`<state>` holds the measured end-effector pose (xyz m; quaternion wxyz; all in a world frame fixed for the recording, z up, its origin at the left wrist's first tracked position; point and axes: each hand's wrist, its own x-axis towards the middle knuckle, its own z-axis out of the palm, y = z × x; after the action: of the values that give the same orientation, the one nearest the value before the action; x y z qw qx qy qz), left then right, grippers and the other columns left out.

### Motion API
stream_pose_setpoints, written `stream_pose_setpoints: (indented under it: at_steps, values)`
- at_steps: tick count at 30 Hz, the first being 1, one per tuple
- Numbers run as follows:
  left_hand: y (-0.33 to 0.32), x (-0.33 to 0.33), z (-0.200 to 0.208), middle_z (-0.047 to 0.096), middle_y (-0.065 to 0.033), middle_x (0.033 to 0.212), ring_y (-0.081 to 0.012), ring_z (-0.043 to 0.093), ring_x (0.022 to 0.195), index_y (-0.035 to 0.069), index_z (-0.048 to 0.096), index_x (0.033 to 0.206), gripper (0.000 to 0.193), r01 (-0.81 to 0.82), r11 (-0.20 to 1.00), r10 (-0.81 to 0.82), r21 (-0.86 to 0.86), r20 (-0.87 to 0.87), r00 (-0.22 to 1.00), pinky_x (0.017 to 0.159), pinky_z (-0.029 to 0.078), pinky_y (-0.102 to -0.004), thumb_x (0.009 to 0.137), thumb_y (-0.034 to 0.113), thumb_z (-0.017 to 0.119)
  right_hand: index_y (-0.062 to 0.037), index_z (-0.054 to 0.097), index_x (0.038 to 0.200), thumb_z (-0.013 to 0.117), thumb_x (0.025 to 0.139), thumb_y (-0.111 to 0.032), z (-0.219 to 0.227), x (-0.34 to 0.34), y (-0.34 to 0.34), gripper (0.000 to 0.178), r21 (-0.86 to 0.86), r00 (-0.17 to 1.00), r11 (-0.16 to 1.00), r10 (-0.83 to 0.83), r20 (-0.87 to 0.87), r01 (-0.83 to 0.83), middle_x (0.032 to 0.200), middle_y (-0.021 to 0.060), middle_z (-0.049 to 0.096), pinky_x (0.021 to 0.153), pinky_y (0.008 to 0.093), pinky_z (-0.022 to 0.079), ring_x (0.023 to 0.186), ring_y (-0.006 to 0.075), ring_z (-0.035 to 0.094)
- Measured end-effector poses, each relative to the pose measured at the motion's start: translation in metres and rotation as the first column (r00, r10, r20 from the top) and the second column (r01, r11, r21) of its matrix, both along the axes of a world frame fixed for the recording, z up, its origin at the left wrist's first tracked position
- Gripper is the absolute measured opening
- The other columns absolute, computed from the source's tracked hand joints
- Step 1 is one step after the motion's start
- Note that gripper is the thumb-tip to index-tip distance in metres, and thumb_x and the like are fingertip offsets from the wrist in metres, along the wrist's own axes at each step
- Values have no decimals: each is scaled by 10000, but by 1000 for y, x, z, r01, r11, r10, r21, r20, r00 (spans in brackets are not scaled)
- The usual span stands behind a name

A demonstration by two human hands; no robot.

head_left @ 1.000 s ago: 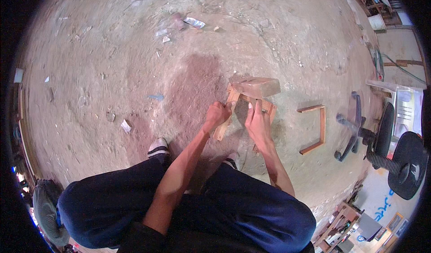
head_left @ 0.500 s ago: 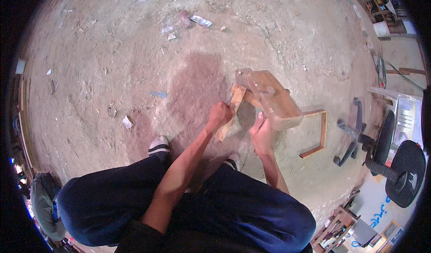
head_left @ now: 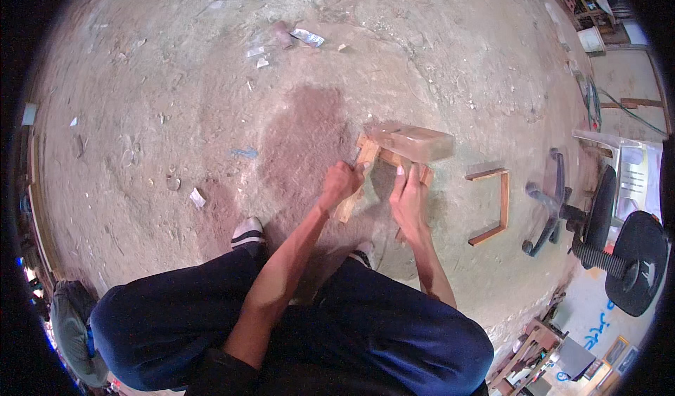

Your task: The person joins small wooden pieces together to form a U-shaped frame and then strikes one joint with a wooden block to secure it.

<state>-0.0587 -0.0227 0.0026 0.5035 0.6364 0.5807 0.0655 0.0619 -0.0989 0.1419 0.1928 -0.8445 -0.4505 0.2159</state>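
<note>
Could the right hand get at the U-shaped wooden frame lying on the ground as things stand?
Probably yes. The right hand rests on the wooden stool frame, and the U-shaped frame lies just to its right on bare dirt with nothing between them; the office chair stands beyond it.

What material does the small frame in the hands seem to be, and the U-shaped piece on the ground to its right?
The small pale frame of square bars looks like raw, unfinished wood: light tan, matte, sharp sawn edges. The reddish-brown U-shaped frame on the dusty earth floor also seems wooden, perhaps stained or a darker timber; its grain is too small to tell.
</note>
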Motion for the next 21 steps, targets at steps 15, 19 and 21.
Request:
stream_pose_setpoints:
  at_steps: [15, 19, 21]
  values:
    - [-2, -1, 3, 656, -320, 748, -464, 698, 760, -85, 700, 770, 447, 77, 993, -78, 93, 13, 997, 666, 559, -507, 888, 344, 660, 67, 506, 1206, 478, 1040, -239, -6, 1, -4, 349, 409, 861, 837, 134, 491, -364, 838, 339, 645, 697, 573, 500, 826, 507, 656]
    - [8, -10, -11, 649, -319, 725, -448, 705, 759, -75, 692, 743, 486, 58, 998, -58, 17, 23, 998, 646, 552, -507, 904, 383, 654, 62, 494, 1227, 481, 1035, -220, 16, -9, 10, 342, -43, 1000, 999, -7, 7, 7, 787, 338, 638, 675, 567, 508, 799, 533, 644]
    - [7, -9, -9, 648, -322, 728, -449, 704, 757, -71, 691, 737, 512, 89, 995, -89, 39, 4, 996, 637, 549, -508, 914, 408, 647, 59, 495, 1230, 481, 1035, -218, 10, -5, 5, 340, 45, 999, 998, -41, -26, 42, 794, 337, 641, 687, 567, 508, 799, 533, 643]
